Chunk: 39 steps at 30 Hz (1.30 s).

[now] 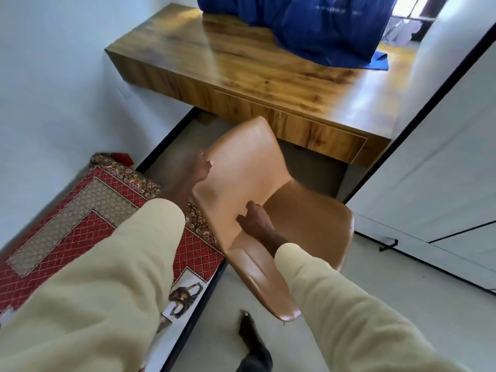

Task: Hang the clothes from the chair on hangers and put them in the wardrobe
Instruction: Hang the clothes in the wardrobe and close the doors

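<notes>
Head view: chair (268, 183) bare, centre frame; your left hand (200, 167) and right hand (255, 220) both grip its backrest; no clothes left there, task likely near done.

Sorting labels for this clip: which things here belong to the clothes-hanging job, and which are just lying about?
Job: tan leather chair, no clothes on it; left hand and right hand gripping its backrest.
Lying about: wooden desk, blue cloth, red patterned rug.

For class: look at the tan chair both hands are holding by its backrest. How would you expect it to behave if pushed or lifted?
The chair looks like a rigid moulded shell, so it likely moves as one stiff piece. Its glossy surface may be slippery. The left hand and right hand grip the backrest high up, so pushing there could tip it.
</notes>
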Available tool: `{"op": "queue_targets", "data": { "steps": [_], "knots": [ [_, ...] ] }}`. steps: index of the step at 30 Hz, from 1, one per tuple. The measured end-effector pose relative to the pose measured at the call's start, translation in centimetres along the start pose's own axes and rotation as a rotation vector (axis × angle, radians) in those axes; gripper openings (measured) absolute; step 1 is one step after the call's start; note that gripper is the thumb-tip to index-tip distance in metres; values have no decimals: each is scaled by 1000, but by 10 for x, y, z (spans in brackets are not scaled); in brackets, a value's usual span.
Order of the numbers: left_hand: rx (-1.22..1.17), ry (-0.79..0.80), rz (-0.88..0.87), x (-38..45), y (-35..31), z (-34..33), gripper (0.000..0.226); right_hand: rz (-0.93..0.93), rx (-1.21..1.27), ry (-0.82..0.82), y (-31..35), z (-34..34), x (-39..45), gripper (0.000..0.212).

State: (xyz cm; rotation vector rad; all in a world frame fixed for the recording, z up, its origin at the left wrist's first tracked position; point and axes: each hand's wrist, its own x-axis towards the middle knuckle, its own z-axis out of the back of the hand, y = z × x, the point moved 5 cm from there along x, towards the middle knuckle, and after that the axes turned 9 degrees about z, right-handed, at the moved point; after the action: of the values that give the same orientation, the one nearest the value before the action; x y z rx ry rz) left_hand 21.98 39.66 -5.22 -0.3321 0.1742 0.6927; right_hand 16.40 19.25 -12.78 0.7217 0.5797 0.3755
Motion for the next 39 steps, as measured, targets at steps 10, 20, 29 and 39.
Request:
{"op": "queue_targets", "data": {
  "steps": [10, 20, 29, 39],
  "knots": [
    [101, 26, -10, -38, 51, -12, 48, -71, 51, 75, 25, -39, -14, 52],
    [-140, 336, 223, -199, 85, -65, 39, -100, 368, 88, 1, -77, -140, 38],
    [-497, 872, 309, -417, 95, -117, 34, -237, 376, 61, -63, -99, -308, 49],
    [567, 212, -623, -464, 94, -73, 81, -638, 543, -249, -159, -134, -466, 56]
  ]
}}
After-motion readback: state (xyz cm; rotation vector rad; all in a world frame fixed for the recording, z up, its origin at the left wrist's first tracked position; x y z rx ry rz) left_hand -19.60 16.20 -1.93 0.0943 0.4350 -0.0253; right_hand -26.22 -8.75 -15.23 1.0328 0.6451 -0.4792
